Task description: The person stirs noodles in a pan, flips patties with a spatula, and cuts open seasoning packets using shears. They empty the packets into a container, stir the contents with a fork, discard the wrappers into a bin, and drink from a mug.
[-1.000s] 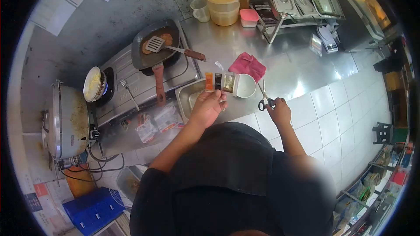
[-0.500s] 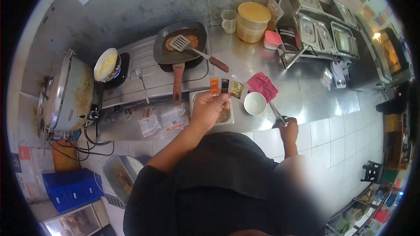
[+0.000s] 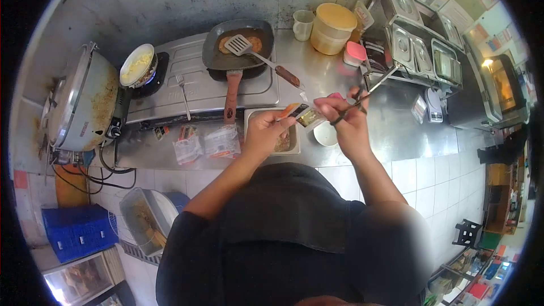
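Note:
My left hand [image 3: 265, 135] pinches a strip of small sachets [image 3: 306, 115], orange, black and greenish, above the steel counter. Close to the strip's right end is my right hand [image 3: 352, 127], its fingers round the dark handles of scissors [image 3: 382, 82] whose blades point up and to the right. Whether the right fingertips touch the strip is unclear. Below the strip stands a white bowl [image 3: 325, 135], partly covered by my right hand. A steel tray [image 3: 290, 148] with brown contents lies behind my left hand.
On the stove are a square pan [image 3: 212, 51] with a slotted spatula [image 3: 242, 46], a small pan [image 3: 137, 65] over a flame and a fork [image 3: 184, 96]. Opened packets [image 3: 221, 140] lie at the counter's front. A lidded tub [image 3: 333, 28] and steel containers [image 3: 402, 48] stand behind.
My right hand has come up with the scissors from the counter's front edge to the sachets, and the blades have swung to the upper right. The strip in my left hand is now tilted.

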